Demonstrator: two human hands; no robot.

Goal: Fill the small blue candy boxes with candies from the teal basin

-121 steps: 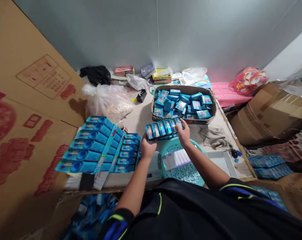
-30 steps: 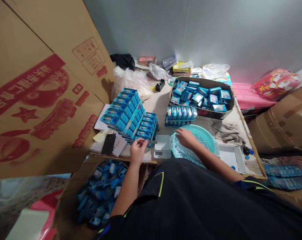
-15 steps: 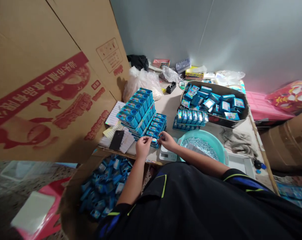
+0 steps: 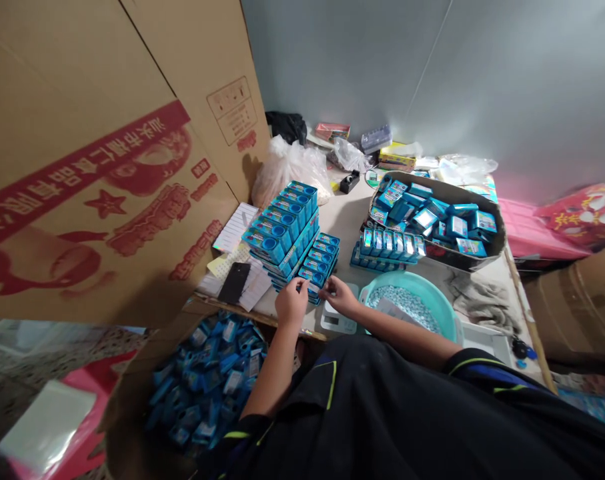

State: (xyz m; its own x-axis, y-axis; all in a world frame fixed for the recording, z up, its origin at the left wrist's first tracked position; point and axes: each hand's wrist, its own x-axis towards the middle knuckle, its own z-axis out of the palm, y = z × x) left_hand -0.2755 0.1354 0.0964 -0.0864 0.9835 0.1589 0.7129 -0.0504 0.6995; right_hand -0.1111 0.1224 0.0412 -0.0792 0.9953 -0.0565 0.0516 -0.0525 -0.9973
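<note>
My left hand [image 4: 291, 300] is closed, its fingertips pinched at the near end of a low stack of blue cases [image 4: 317, 260]. Opposite it, my right hand [image 4: 338, 295] is closed too, fingertips at the right side of that same near end. What either hand pinches is too small to make out. A taller stack of blue cases [image 4: 282, 223] stands just left of the low one. Under and beside my right hand lies a white scale [image 4: 338, 320]. A turquoise basin [image 4: 449, 313] of small pale pieces sits to the right.
A cardboard tray [image 4: 499, 247] of loose blue cases is at the back right, with a short stack of cases [image 4: 389, 245] before it. A black phone [image 4: 233, 283] and papers lie left. Below the table edge, a large carton [image 4: 117, 407] holds many blue cases. A grey cloth [image 4: 485, 303] lies right.
The view has shifted slightly, so the tabletop things sit a little lower and further right. Both hands remain at the low stack's near end, still closed.
</note>
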